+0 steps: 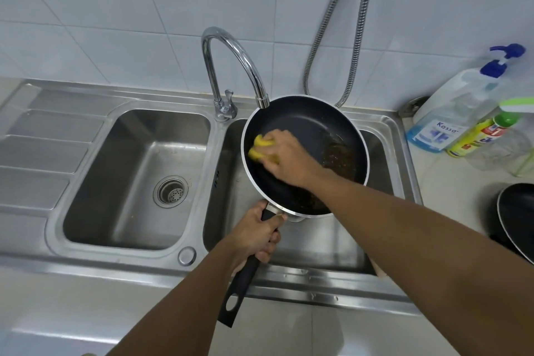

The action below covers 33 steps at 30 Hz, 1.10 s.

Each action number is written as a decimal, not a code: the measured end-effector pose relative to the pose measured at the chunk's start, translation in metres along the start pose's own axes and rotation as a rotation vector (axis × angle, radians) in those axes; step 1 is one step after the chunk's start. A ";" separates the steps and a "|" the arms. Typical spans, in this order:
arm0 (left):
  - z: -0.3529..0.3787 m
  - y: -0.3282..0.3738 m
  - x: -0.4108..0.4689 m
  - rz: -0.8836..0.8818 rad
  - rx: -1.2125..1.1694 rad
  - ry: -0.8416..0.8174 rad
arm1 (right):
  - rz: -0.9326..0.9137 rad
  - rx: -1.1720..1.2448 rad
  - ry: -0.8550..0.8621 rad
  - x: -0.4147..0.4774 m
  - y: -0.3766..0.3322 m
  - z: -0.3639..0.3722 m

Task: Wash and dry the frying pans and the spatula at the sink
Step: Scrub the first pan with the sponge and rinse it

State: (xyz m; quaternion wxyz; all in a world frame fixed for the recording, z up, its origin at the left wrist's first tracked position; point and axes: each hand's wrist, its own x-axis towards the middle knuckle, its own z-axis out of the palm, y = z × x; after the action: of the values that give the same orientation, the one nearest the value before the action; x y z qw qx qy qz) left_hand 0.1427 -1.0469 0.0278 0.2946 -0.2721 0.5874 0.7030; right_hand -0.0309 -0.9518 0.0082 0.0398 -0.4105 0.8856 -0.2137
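A black non-stick frying pan (pixel 312 124) with a silver rim is held tilted over the right sink basin (pixel 326 243), under the faucet spout. My left hand (pixel 255 233) grips its black handle close to the pan body. My right hand (pixel 284 156) presses a yellow sponge (pixel 260 147) against the pan's inner left side. Brown greasy residue (pixel 339 157) sits in the pan's lower right. A second black pan (pixel 517 217) lies on the counter at the right edge, partly cut off. No spatula is visible.
A chrome gooseneck faucet (pixel 231 61) stands between the basins. The left basin (pixel 138 176) holds only a drain strainer, with a ribbed drainboard (pixel 43 147) beside it. Soap bottles (pixel 462 113) stand at the back right. A metal hose (pixel 355 26) hangs on the tiled wall.
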 end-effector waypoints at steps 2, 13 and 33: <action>0.001 -0.002 0.000 -0.002 -0.001 0.009 | -0.090 -0.054 -0.015 -0.011 -0.001 0.007; 0.001 -0.011 -0.009 0.008 0.011 -0.024 | -0.247 -0.010 -0.047 -0.018 0.009 -0.003; 0.051 0.008 0.005 0.025 -0.121 0.037 | 1.272 0.197 0.525 -0.188 0.152 -0.088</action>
State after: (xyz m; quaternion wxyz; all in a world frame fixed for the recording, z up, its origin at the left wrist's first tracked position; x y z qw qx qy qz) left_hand 0.1316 -0.9972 0.0376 0.2581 -0.2950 0.5526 0.7355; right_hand -0.0363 -0.6949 0.0059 -0.0212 0.2591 0.9110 -0.3202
